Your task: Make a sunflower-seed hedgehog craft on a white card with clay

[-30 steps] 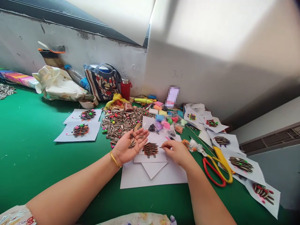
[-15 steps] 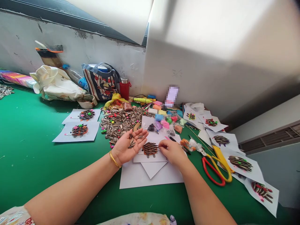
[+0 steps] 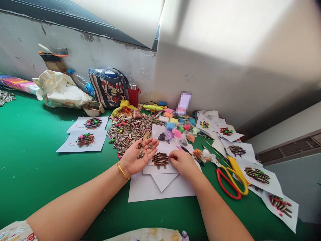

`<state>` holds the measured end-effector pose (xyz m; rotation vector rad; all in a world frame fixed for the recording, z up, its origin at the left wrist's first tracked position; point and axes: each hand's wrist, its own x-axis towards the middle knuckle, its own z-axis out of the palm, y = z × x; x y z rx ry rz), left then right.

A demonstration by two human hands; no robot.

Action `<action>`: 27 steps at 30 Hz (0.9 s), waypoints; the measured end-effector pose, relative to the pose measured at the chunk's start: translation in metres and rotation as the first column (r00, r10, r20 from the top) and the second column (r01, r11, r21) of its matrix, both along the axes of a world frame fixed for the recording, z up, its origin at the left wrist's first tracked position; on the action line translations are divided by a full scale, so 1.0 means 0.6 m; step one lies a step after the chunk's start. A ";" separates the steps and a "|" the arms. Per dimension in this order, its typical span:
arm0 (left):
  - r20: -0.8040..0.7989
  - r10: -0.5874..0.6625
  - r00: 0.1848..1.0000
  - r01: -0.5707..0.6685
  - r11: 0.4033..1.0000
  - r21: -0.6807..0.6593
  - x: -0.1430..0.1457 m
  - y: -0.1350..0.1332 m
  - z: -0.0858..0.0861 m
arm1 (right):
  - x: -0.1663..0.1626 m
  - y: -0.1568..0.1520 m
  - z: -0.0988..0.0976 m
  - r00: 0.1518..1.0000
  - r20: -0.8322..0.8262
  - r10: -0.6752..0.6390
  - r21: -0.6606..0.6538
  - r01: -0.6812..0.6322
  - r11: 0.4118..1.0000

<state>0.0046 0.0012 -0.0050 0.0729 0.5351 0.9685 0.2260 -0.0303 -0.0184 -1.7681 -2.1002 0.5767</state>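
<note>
My left hand (image 3: 138, 156) lies palm up with fingers spread, and several striped sunflower seeds (image 3: 141, 152) rest in the palm. A gold bangle (image 3: 122, 170) circles that wrist. My right hand (image 3: 183, 161) has its fingers pinched together at the right edge of a seed-covered hedgehog shape (image 3: 161, 159) on a white paper sheet (image 3: 163, 169). What the fingertips hold is too small to name. A big pile of loose seeds (image 3: 127, 130) lies just beyond my left hand.
Two finished seed pictures (image 3: 85, 139) lie at left, several more (image 3: 255, 175) at right. Red and yellow scissors (image 3: 232, 182) sit right of my hand. Coloured clay lumps (image 3: 175, 129), a patterned bag (image 3: 109, 88), a red flask (image 3: 133, 95) and a cloth bag (image 3: 61, 90) line the wall.
My right hand has moved left, from the paper's right side to the edge of the hedgehog shape. The left hand stays palm up with the seeds.
</note>
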 end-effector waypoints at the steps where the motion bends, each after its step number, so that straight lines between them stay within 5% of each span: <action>1: 0.001 0.000 1.000 0.000 1.000 0.002 0.000 0.000 0.000 | 0.000 0.000 0.000 1.000 0.004 0.000 0.001 0.000 1.000; 27: 0.003 -0.024 1.000 0.024 1.000 0.001 0.001 -0.002 -0.003 | -0.008 0.003 0.000 0.995 0.095 0.013 -0.012 -0.012 1.000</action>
